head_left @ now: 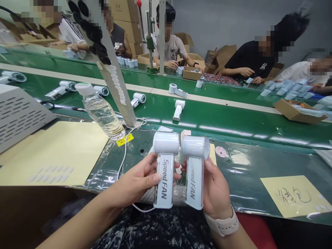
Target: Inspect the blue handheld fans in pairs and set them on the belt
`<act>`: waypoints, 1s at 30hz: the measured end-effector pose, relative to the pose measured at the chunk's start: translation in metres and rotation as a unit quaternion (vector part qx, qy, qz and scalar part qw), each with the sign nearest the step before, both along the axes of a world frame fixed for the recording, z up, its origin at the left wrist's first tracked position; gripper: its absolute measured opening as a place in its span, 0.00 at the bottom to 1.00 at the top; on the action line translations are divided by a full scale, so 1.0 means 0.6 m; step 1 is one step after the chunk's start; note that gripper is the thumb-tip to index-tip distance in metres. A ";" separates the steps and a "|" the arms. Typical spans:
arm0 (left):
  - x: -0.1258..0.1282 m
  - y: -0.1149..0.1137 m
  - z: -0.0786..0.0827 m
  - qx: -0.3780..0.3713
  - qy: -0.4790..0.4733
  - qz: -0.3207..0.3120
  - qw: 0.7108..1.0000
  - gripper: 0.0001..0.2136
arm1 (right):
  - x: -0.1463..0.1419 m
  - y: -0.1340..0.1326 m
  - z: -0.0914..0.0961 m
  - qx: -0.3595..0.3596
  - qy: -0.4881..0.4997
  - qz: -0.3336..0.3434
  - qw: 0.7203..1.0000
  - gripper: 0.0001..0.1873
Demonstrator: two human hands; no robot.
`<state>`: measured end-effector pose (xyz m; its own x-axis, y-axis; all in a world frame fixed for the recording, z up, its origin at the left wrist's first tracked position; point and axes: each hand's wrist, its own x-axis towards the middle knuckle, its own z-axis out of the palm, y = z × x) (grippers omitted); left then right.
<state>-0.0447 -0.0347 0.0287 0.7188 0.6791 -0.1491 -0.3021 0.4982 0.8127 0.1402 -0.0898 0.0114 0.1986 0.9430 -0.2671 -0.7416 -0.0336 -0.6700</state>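
Observation:
My left hand [145, 178] is closed around the handle of a white handheld fan [165, 180], marked "Speed FAN" in dark letters. Beside it, my right hand [215, 188] grips a second handheld fan [194, 183] with the same lettering, fainter on this one. Both fans stand upright side by side, a narrow gap between them, their round heads at the top and handles down. Fingers of the right hand are partly hidden behind its fan. Just behind the fans lie a pale piece [165, 129] and a round pink sticker [221, 151] on the dark green bench.
A clear bottle [102, 112] stands at the left by a slanted metal post [116, 86]. Yellow sheets [85, 138] bear small white pieces. More fans [178, 110] lie on the green conveyor [220, 121]. Several people work across it, among cartons [192, 73]. A white cable [126, 148] crosses the bench.

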 end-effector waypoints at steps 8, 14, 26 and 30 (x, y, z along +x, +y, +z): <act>0.002 0.006 -0.018 0.041 0.043 -0.012 0.998 0.32 | -0.018 0.007 0.005 -0.011 0.010 0.006 1.000 0.11; -0.002 0.006 -0.020 0.034 0.036 -0.014 0.999 0.31 | -0.018 0.009 0.007 -0.031 0.026 0.031 0.999 0.10; -0.002 0.016 -0.031 -0.028 0.037 -0.008 0.999 0.27 | -0.016 0.013 0.003 -0.077 0.029 0.062 0.995 0.14; -0.003 0.018 -0.035 -0.043 0.029 -0.012 0.999 0.27 | -0.016 0.014 0.001 -0.068 0.021 0.066 0.995 0.14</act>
<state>-0.0465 -0.0238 0.0078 0.7234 0.6444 -0.2479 -0.2420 0.5729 0.7830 0.1306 -0.0816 0.0122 0.0610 0.9145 -0.3999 -0.7519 -0.2214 -0.6210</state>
